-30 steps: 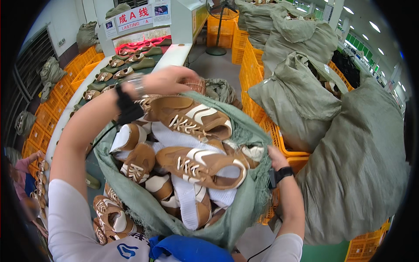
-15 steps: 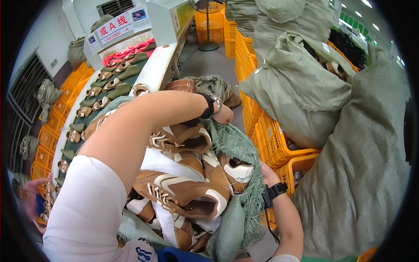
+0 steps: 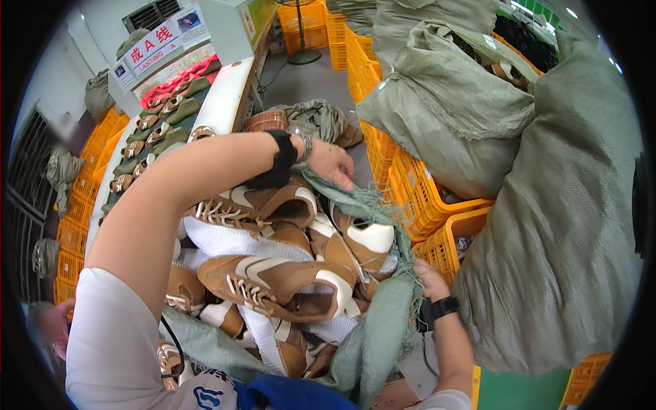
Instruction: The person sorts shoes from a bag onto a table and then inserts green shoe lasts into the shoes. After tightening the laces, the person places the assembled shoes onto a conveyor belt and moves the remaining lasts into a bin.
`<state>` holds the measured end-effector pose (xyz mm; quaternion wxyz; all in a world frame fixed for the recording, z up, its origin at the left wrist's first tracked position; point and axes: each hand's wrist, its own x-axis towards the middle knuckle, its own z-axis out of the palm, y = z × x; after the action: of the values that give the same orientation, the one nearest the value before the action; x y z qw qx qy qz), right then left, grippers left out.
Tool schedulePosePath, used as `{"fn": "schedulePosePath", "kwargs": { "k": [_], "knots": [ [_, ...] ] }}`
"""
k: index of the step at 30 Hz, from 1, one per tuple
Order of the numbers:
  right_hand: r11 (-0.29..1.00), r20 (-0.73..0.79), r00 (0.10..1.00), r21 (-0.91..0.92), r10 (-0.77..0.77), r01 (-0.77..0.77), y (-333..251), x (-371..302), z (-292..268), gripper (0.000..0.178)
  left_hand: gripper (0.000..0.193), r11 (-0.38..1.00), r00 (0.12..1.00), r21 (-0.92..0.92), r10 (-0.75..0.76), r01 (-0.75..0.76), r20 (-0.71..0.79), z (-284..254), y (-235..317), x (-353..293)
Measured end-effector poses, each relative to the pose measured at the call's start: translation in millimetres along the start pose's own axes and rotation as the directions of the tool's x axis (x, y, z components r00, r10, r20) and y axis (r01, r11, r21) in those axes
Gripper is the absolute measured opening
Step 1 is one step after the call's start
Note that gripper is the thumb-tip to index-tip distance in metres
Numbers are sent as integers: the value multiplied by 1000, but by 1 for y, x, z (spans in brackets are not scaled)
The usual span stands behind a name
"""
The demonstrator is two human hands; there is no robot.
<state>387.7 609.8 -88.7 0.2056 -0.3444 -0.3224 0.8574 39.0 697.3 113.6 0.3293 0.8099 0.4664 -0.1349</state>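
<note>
In front of me a green woven sack with a frayed rim stands open, filled with brown-and-white lace-up sneakers. White ribbed strips lie between the shoes. My left arm crosses over the sack, and my left hand is closed on its far rim, fingers curled over the edge and partly hidden. At the right side of the opening, my right hand grips the frayed rim, its fingertips hidden by the fabric.
Orange crates stack along the right, bearing a bulging grey-green sack. A tall full sack leans nearer me. On the left, a conveyor line carries shoes and green pieces. A fan stands on the floor behind.
The sack's rim is pulled wider and more of the shoes shows. My left hand has shifted left and a little upward; my right hand is slightly lower and further right.
</note>
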Motion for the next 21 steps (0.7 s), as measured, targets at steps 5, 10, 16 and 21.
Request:
{"fn": "schedulePosePath", "kwargs": {
  "k": [5,10,16,21],
  "knots": [
    [981,-309,943,109,-122,162,30,-35,31,33,47,982,982,-179,-87,57,-168,-43,41,-74],
    [915,-180,927,181,-330,360,41,-43,28,34,36,957,919,-279,-176,76,-353,-25,75,-185],
    [988,-41,995,-119,94,-98,6,-105,41,29,27,945,872,-326,-190,37,-452,112,169,-300],
    [987,-106,985,106,135,-123,52,-106,21,35,33,941,741,-329,-164,-80,-651,288,228,-299]
  ]
}}
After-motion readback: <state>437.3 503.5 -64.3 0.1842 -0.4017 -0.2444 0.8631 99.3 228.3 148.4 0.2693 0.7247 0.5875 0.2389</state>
